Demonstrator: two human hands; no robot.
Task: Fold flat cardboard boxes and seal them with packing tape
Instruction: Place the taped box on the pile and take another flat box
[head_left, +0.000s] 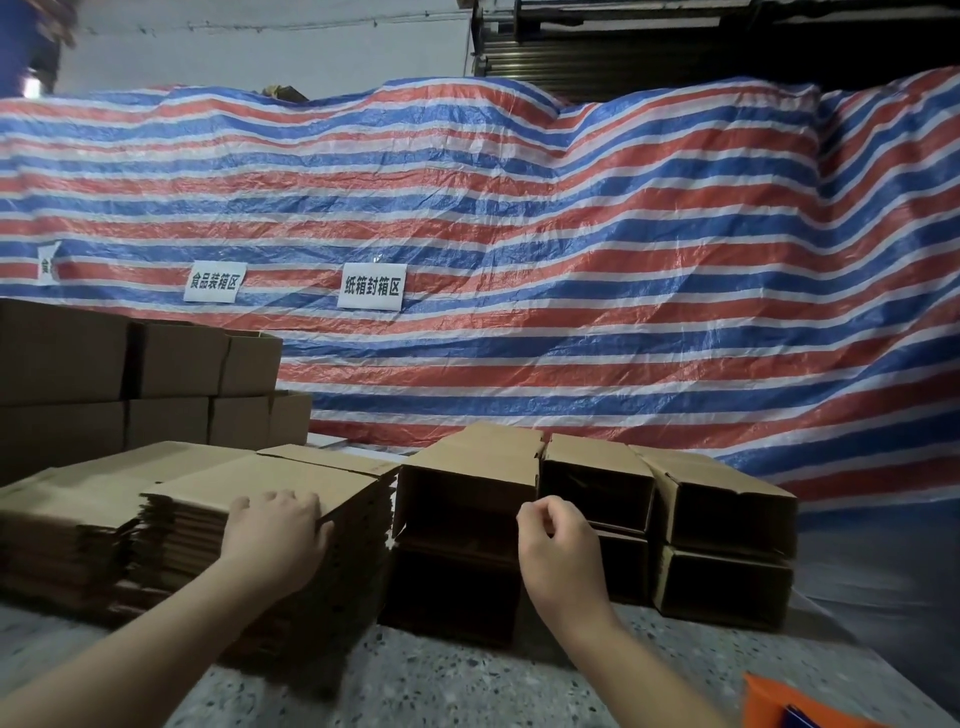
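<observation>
Head view: the left hand (278, 530) grips the edge of the top sheet on the stack of flat boxes (270, 519) at lower left; the right hand (558, 540) hangs loosely curled, holding nothing, before the opened boxes (597, 488) at lower centre. Picking a blank, I judge — next comes peeling one stiff, matte corrugated sheet free. An orange tape dispenser (779, 701), probably, sits on the speckled tabletop (467, 686).
</observation>
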